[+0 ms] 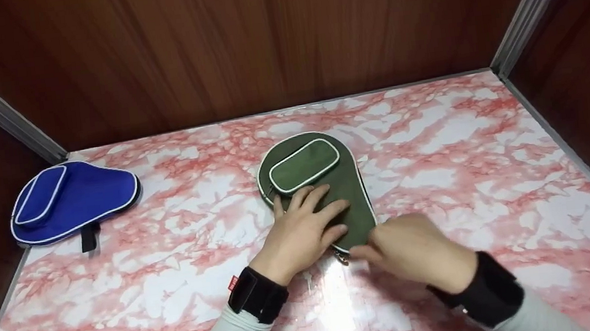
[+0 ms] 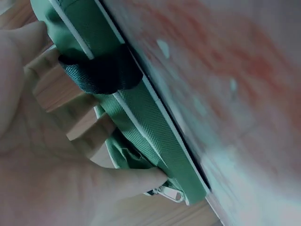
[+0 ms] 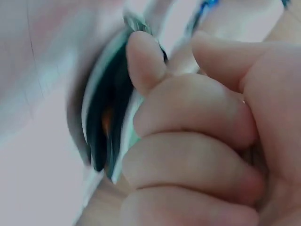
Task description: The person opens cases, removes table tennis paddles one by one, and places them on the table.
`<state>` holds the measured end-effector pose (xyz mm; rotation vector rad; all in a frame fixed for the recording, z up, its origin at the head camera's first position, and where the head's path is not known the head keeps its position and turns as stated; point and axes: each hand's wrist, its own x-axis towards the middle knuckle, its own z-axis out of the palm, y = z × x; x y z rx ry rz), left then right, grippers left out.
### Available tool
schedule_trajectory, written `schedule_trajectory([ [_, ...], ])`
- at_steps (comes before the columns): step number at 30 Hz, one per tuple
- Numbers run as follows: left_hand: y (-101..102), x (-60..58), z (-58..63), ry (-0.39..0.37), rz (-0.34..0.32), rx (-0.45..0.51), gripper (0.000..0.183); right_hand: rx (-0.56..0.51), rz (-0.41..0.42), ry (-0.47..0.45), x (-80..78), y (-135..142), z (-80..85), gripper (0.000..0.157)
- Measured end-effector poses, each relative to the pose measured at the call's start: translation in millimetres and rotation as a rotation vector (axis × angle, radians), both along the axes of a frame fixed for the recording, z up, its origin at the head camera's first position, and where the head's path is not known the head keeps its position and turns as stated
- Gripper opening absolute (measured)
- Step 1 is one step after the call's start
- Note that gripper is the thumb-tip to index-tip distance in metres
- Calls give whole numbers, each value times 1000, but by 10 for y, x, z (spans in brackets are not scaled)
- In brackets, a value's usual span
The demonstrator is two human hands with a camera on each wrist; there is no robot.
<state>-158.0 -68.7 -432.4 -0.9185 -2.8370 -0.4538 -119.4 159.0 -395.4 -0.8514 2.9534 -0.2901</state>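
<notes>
A green table tennis bat case (image 1: 352, 212) with white piping and a small front pocket lies on the table. My left hand (image 1: 308, 230) rests across its middle, fingers spread and nothing gripped. In the left wrist view, its thumb lies near a metal zipper pull (image 2: 170, 193); a black strap loop (image 2: 101, 75) crosses the side. My right hand (image 1: 410, 249), blurred, is at the case's narrow end with its fingers curled. Its index fingertip (image 3: 145, 59) is right at the zipper's metal slider (image 3: 136, 22), the thumb apart from it. The zipper gapes there, showing something orange (image 3: 107, 120) inside.
A blue bat case (image 1: 101, 193) with white piping lies at the far left, its black strap (image 1: 89, 237) hanging out toward me. Dark wood panels (image 1: 269, 40) stand at the back and on both sides of the marbled red and white table (image 1: 473, 167).
</notes>
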Motion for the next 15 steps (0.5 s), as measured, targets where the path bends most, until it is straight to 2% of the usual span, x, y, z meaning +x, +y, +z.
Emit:
schedule_trajectory([
  [2,-10,0,19,-34,-3,2,46,0,-32,-11,-47,72,61,49],
  [5,-12,14,54,-81,12,0,46,-13,-66,41,-108,164,72,43],
  [11,40,8,164,-120,14,15,52,-89,-160,165,-113,301,-40,30],
  [15,69,-44,187,-134,16,29,52,-145,-211,190,-128,371,-115,33],
])
